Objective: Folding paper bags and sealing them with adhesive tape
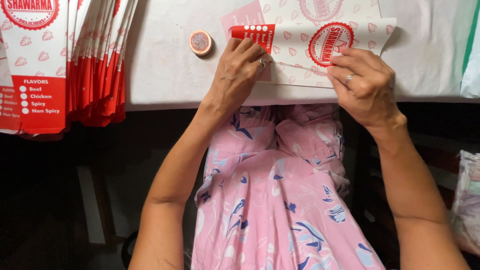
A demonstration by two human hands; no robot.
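Now the paper bag is pinched flat by the left hand and right hand; a slip could make a crooked fold.

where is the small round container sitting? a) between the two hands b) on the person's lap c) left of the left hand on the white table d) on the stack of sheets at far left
c: the small round container stands on the white table, just left of the left hand, which presses on the printed paper sheet with the right hand.
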